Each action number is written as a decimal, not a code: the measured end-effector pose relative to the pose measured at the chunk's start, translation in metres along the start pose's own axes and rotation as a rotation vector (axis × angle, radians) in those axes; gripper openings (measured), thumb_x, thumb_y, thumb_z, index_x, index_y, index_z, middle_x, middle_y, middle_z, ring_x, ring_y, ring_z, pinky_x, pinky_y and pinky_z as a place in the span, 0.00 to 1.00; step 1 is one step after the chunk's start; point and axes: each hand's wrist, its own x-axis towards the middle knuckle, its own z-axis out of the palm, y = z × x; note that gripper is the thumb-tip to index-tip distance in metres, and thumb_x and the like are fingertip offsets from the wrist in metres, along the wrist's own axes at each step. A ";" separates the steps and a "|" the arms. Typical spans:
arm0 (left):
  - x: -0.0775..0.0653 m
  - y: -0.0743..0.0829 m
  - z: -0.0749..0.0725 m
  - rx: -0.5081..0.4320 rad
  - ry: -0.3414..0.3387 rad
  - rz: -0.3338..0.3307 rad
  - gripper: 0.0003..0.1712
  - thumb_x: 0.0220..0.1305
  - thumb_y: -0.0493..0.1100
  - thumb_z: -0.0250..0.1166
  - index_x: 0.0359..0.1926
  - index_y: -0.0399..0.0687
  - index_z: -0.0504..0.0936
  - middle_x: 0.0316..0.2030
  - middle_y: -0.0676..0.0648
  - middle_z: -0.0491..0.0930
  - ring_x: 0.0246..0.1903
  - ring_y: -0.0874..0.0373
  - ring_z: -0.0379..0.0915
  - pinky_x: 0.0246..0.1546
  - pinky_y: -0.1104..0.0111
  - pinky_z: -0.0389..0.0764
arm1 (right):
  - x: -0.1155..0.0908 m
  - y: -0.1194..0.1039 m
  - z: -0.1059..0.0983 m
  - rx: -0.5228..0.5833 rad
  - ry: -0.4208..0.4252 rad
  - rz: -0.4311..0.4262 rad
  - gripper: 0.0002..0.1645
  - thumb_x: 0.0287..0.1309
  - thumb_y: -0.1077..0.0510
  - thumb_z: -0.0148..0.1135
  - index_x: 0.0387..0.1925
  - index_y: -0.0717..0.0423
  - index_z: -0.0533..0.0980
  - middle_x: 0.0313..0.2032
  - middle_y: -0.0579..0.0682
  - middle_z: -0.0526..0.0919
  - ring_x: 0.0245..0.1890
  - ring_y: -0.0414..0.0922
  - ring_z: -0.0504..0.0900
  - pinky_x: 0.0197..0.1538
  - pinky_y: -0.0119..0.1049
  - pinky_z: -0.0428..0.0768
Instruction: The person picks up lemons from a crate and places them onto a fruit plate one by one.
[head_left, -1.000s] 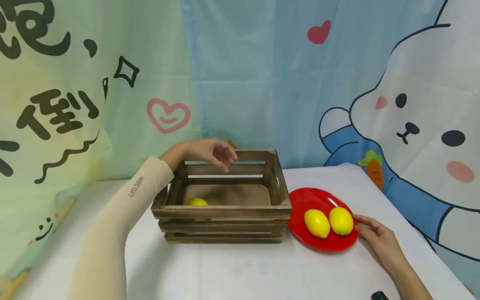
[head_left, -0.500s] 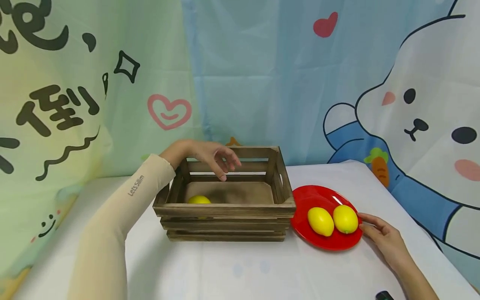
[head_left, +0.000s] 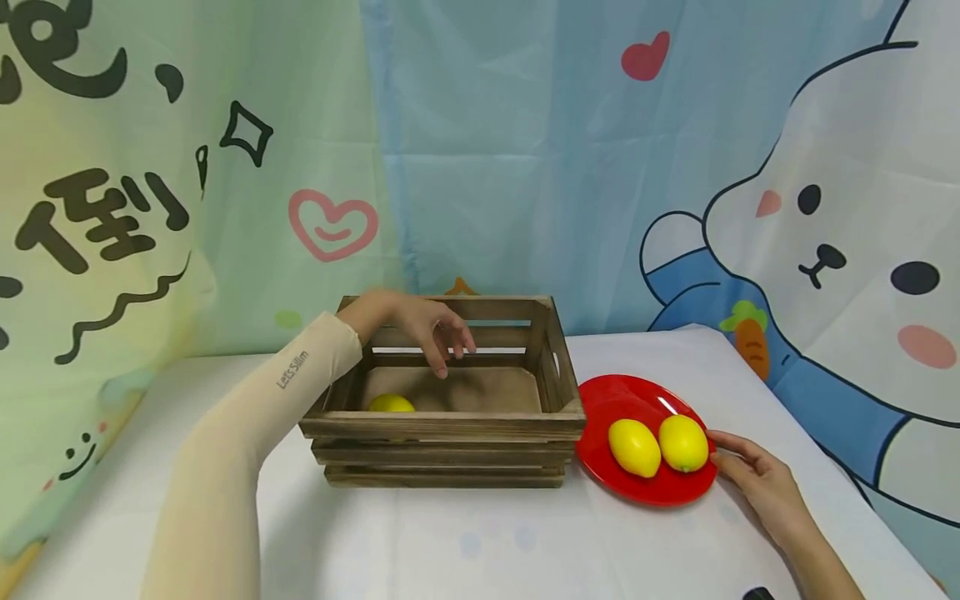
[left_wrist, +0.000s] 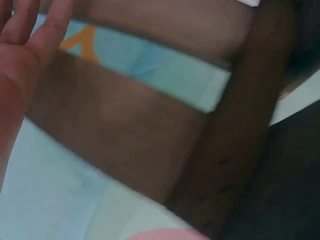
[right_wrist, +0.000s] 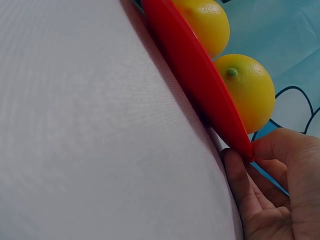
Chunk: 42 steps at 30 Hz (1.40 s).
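A brown slatted wooden crate (head_left: 442, 425) stands mid-table with a yellow lemon (head_left: 391, 403) in its front left part. Over the crate's opening hangs my left hand (head_left: 431, 329), its fingers bent loosely downward around nothing. The left wrist view shows part of that hand (left_wrist: 22, 55) against the crate's slats (left_wrist: 120, 115). To the right of the crate, a red plate (head_left: 611, 398) bears two lemons, the left one (head_left: 634, 447) close beside the right one (head_left: 683, 443). My right hand (head_left: 765, 483) pinches the plate's right rim, thumb on top and fingers underneath in the right wrist view.
A white cloth (head_left: 420, 542) covers the table. Behind it hangs a printed curtain (head_left: 480, 167) with hearts and a cartoon animal. A small black object (head_left: 758, 593) shows at the bottom edge near my right forearm. The plate's left edge lies close to the crate.
My left hand has dropped lower over the crate, and its forearm has shifted a little to the right. The right hand stays at the plate's rim. The lemons have not moved.
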 end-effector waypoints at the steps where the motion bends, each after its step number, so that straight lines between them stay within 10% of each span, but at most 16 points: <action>1: -0.001 -0.002 0.001 0.016 -0.001 -0.013 0.39 0.56 0.37 0.72 0.67 0.38 0.66 0.61 0.36 0.68 0.60 0.39 0.68 0.56 0.63 0.75 | 0.000 -0.001 0.000 0.001 -0.003 0.000 0.37 0.69 0.42 0.53 0.67 0.64 0.64 0.47 0.25 0.68 0.40 0.16 0.70 0.42 0.16 0.76; 7: -0.003 -0.008 0.000 0.084 -0.009 -0.088 0.45 0.54 0.39 0.74 0.71 0.46 0.63 0.67 0.39 0.62 0.63 0.43 0.66 0.59 0.61 0.72 | 0.002 -0.002 0.001 -0.024 -0.001 0.012 0.38 0.69 0.41 0.53 0.68 0.63 0.63 0.49 0.28 0.69 0.41 0.17 0.69 0.42 0.16 0.76; 25: -0.005 -0.014 0.010 0.156 -0.337 -0.577 0.44 0.58 0.39 0.72 0.72 0.62 0.61 0.71 0.47 0.62 0.70 0.51 0.57 0.62 0.54 0.71 | 0.002 -0.002 0.006 -0.015 0.001 0.061 0.38 0.70 0.41 0.52 0.70 0.62 0.62 0.50 0.26 0.68 0.41 0.16 0.68 0.42 0.16 0.76; 37: 0.010 -0.018 0.022 0.216 -0.441 -0.632 0.37 0.60 0.33 0.68 0.66 0.66 0.69 0.68 0.51 0.66 0.66 0.57 0.61 0.56 0.55 0.74 | 0.006 -0.002 0.007 0.001 -0.006 0.053 0.38 0.70 0.42 0.52 0.70 0.61 0.61 0.48 0.23 0.68 0.42 0.16 0.69 0.42 0.16 0.76; 42: 0.012 -0.015 0.027 0.402 -0.479 -0.662 0.40 0.61 0.40 0.70 0.69 0.72 0.65 0.70 0.55 0.62 0.62 0.57 0.65 0.51 0.60 0.79 | 0.006 -0.001 0.008 0.000 -0.014 0.078 0.38 0.70 0.42 0.52 0.70 0.62 0.61 0.47 0.24 0.68 0.40 0.16 0.70 0.41 0.17 0.77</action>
